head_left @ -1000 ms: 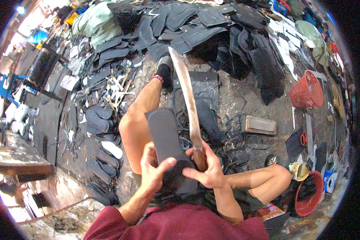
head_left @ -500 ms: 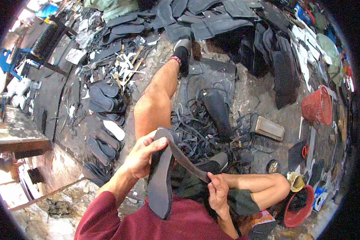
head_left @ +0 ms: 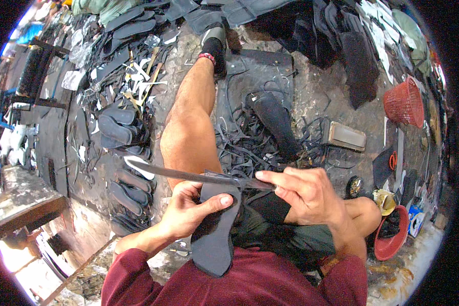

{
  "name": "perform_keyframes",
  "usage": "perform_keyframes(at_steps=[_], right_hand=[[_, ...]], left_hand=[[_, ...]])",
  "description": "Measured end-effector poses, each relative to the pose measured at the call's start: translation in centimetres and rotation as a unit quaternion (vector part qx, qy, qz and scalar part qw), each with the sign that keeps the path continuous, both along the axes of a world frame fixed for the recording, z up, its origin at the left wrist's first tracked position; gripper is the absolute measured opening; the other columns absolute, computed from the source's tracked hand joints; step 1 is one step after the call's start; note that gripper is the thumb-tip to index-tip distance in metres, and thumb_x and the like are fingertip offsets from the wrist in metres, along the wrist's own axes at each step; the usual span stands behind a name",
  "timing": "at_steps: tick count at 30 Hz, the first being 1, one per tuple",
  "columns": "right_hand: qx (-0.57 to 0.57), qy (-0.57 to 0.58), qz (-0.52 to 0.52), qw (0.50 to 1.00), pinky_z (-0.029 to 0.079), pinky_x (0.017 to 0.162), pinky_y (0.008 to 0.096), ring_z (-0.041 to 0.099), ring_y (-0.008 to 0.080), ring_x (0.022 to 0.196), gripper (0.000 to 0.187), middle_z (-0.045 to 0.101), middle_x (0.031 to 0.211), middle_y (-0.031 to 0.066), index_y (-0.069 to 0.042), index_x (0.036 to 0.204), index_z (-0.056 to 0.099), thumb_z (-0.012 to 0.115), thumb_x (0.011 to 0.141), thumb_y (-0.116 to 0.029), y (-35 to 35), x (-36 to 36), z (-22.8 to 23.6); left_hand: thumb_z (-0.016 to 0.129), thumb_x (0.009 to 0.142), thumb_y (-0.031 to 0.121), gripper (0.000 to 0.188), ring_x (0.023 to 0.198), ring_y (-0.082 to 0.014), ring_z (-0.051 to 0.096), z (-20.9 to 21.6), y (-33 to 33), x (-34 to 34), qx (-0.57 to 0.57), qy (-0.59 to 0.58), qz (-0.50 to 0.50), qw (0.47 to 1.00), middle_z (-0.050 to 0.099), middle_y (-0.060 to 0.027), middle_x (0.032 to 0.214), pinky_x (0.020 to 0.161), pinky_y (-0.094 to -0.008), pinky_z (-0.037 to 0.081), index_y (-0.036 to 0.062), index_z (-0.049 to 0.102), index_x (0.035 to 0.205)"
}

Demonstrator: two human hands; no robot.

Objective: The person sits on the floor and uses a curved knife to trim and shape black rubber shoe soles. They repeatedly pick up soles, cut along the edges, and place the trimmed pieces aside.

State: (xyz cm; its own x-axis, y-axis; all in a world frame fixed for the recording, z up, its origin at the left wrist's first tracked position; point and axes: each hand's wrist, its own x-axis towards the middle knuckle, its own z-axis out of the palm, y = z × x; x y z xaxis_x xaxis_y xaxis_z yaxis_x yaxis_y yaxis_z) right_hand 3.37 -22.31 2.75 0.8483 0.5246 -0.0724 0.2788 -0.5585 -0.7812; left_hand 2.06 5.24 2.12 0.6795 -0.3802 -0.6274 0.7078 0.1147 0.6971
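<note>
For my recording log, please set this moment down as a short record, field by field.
Left hand: holds a dark sole-shaped piece
Right hand: holds the right end of a long curved blade
Blade position: across the sole-shaped piece's far end; exact contact unclear
To the right: red basket, grey rectangular block
To the left: stacked dark soles

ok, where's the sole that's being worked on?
Head view, just left of centre and low: the dark sole is gripped in the left hand, its lower end over the maroon shirt.
</note>
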Motion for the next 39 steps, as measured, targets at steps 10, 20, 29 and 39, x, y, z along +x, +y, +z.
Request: perform_keyframes(at_steps=[10,20,29,39], right_hand=[[0.066,0.108,0.081,0.989,0.054,0.073,0.0370,0.067,0.0283,0.086,0.035,0.070,0.098,0.0106,-0.017,0.131,0.065,0.053,0.101,-0.030,0.5,4.3,0.4],[0.336,0.074,-0.311,0.886,0.042,0.066,0.0211,0.048,0.0078,0.069,0.037,0.058,0.084,0.0008,-0.005,0.139,0.057,0.050,0.104,-0.017,1.6,-6.1,1.8],[0.125,-0.154,-0.398,0.896,0.046,0.065,0.0336,0.056,0.0225,0.069,0.034,0.059,0.080,0.0105,-0.001,0.130,0.062,0.052,0.100,-0.013,-0.2,-15.4,-5.7],[0.042,-0.077,-0.272,0.958,0.045,0.058,0.0347,0.058,0.0236,0.065,0.031,0.058,0.075,0.0086,-0.005,0.126,0.066,0.059,0.095,-0.008,-1.0,-11.5,-1.9]], left_hand=[[0.073,0.090,0.045,0.073,0.096,-0.0120,0.063,0.1,0.4,0.8,0.018,-0.067,-0.190,0.979,0.068,-0.0045,0.111,0.085,-0.0290,0.052,0.0037,0.049,0.145],[0.078,0.084,0.007,0.046,0.106,-0.0278,0.065,2.5,-9.7,2.1,-0.194,-0.121,0.337,0.913,0.066,-0.0195,0.113,0.093,-0.0439,0.055,-0.0101,0.054,0.119],[0.071,0.092,0.020,0.025,0.093,-0.0166,0.068,1.4,-12.5,2.2,-0.174,-0.072,0.305,0.934,0.070,-0.0036,0.101,0.087,-0.0326,0.055,0.0037,0.066,0.110],[0.064,0.088,0.028,0.018,0.081,-0.0204,0.061,-2.2,-9.9,-2.8,-0.012,-0.069,0.198,0.978,0.060,-0.0023,0.089,0.077,-0.0371,0.052,0.0119,0.059,0.094]])
